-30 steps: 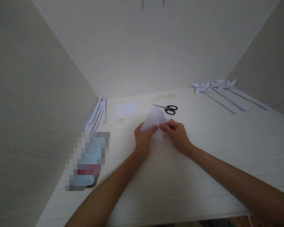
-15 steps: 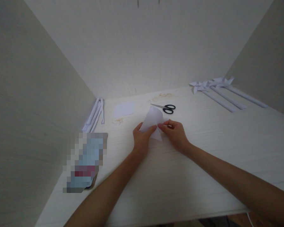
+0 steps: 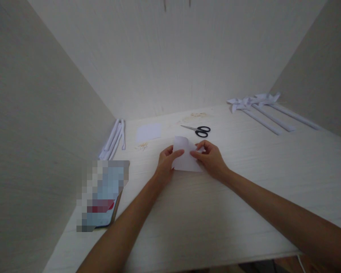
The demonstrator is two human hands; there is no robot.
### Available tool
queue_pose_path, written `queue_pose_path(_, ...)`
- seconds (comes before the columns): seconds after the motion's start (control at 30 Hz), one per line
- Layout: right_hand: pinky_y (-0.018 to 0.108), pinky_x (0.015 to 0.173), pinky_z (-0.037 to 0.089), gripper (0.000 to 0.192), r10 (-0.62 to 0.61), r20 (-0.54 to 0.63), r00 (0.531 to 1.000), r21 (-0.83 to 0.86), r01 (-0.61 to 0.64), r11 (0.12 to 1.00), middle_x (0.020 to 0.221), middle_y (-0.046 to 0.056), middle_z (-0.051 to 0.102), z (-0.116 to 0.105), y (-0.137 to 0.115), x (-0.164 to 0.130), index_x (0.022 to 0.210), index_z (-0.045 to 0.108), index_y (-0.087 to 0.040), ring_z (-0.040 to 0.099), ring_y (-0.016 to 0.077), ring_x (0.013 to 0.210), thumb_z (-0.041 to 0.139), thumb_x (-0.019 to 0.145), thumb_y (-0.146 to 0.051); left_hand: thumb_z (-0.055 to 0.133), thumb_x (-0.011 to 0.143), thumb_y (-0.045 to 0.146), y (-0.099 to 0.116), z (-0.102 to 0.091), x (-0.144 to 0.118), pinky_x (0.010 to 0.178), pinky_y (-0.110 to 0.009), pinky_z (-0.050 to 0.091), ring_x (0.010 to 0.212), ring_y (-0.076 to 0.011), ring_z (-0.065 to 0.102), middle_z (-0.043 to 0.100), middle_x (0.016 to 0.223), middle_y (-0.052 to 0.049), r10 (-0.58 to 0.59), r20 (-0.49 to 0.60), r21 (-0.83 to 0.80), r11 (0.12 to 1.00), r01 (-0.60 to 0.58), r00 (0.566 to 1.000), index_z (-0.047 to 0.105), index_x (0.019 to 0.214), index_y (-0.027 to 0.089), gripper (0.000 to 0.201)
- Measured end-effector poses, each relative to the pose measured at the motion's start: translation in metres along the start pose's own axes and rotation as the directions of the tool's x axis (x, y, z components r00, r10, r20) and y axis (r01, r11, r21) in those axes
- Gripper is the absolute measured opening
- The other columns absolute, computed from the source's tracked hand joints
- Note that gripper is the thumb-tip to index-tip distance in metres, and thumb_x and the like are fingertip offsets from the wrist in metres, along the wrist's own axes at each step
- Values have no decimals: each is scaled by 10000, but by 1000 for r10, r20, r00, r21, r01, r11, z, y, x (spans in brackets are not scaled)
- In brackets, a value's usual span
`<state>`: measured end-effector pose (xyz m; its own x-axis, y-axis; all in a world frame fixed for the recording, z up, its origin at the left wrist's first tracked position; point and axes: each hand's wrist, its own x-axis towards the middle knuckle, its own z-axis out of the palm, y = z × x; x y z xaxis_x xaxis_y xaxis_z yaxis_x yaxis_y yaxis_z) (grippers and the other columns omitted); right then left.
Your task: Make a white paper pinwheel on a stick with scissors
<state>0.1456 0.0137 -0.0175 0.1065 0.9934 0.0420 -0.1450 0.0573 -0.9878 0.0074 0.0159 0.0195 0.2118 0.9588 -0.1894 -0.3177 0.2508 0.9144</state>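
A small sheet of white paper (image 3: pixel 183 161) is held between my two hands above the middle of the table, its upper part curling. My left hand (image 3: pixel 167 161) grips its left edge, thumb on the front face and fingers behind. At the right side, my right hand (image 3: pixel 210 157) pinches the paper between thumb and fingers, where it looks bent or folded. Just beyond the paper lie scissors (image 3: pixel 200 131) with black handles, blades pointing left. Another flat piece of white paper (image 3: pixel 148 132) rests on the table to the left of them.
Several rolled white paper sticks (image 3: pixel 113 138) lean together by the left wall. At the back right lie pinwheel-like folded papers (image 3: pixel 248 102) on paper sticks. A phone (image 3: pixel 105 195), mostly blurred, lies at the left. Small tan bits (image 3: pixel 143 146) are scattered on the white table (image 3: pixel 244 227).
The paper has been turned and lowered, so its face now lies flatter with its bottom edge nearly level. My left hand has shifted slightly left; my right hand still pinches the right side.
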Motion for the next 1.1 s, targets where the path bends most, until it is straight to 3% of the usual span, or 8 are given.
queue_pose_path(0.1, 190, 410, 371, 343, -28, 48, 998, 25, 27, 999, 829, -32, 519, 0, -3, 0, 694, 402, -196, 469, 42, 473, 699, 533, -252, 693, 504, 181, 0, -2, 1, 557, -260, 445, 560, -139, 573, 632, 679, -38, -3, -23, 91, 996, 6, 1000, 583, 829, 112, 350)
queue_pose_path(0.37, 154, 344, 303, 380, -24, 192, 981, -86, 41, 995, 791, -62, 514, -3, -10, 1, 753, 375, -209, 381, 3, 388, 685, 534, -211, 727, 461, 144, -4, -12, 6, 564, -277, 459, 573, -139, 571, 621, 671, -31, 25, -29, 288, 958, -15, 999, 574, 752, 123, 330)
queue_pose_path(0.6, 252, 515, 470, 588, 69, 186, 980, 79, -85, 993, 759, -27, 593, -1, -11, -3, 991, 337, -256, 588, 131, 609, 697, 527, -216, 735, 453, 175, -7, -8, 6, 601, -297, 473, 616, -155, 583, 641, 718, -46, 114, -90, 232, 968, -91, 989, 589, 774, 118, 357)
queue_pose_path(0.7, 309, 605, 496, 674, 53, 166, 985, 163, -81, 983, 762, -18, 619, 0, -10, -3, 1062, 292, -266, 616, 161, 681, 702, 529, -213, 731, 470, 194, -10, -5, 4, 601, -288, 470, 620, -147, 578, 638, 725, -36, 175, -134, 231, 963, -141, 976, 583, 786, 126, 355)
queue_pose_path(0.83, 312, 599, 493, 669, 30, 126, 992, 192, -54, 980, 686, -34, 623, 0, -7, -2, 1059, 295, -255, 612, 154, 626, 704, 533, -195, 729, 481, 215, -14, -5, 5, 591, -272, 459, 606, -132, 559, 620, 705, -24, 222, -148, 310, 936, -168, 964, 582, 784, 128, 348)
queue_pose_path(1.1, 296, 536, 477, 662, 126, 163, 979, 113, -145, 983, 641, -41, 623, -4, -8, 3, 1043, 330, -237, 596, 148, 544, 710, 502, -199, 729, 453, 178, -6, -8, 8, 532, -235, 423, 570, -120, 527, 585, 639, -7, 174, -114, 379, 918, -119, 978, 582, 777, 133, 358)
